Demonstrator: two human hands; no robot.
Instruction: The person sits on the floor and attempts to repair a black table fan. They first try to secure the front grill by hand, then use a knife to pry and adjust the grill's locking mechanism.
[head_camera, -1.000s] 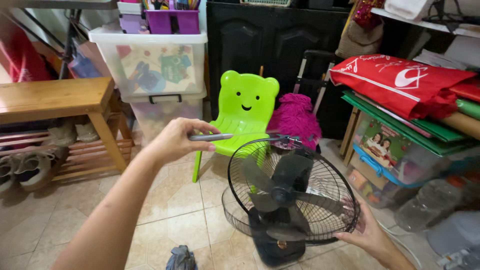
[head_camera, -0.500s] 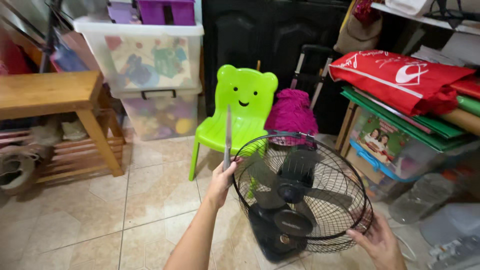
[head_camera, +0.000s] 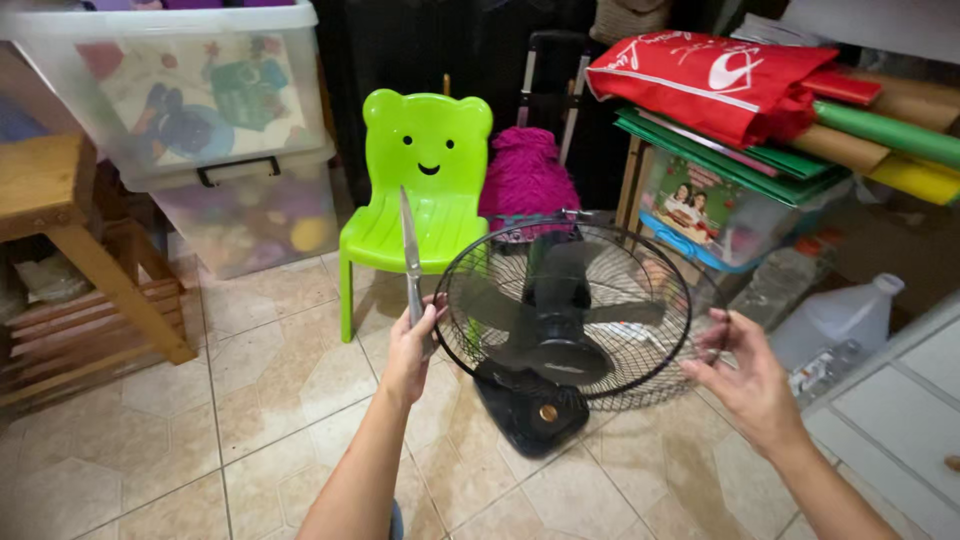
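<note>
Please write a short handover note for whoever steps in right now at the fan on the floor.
Left hand: holds a knife upright, blade up, at the left rim of the fan's wire grille.
Right hand: open, fingers on the grille's right rim.
Fan: black, on the tiled floor in front of the green chair.
Done: nothing visibly taken off; grille on.
Left: apparently prying the grille loose.
</note>
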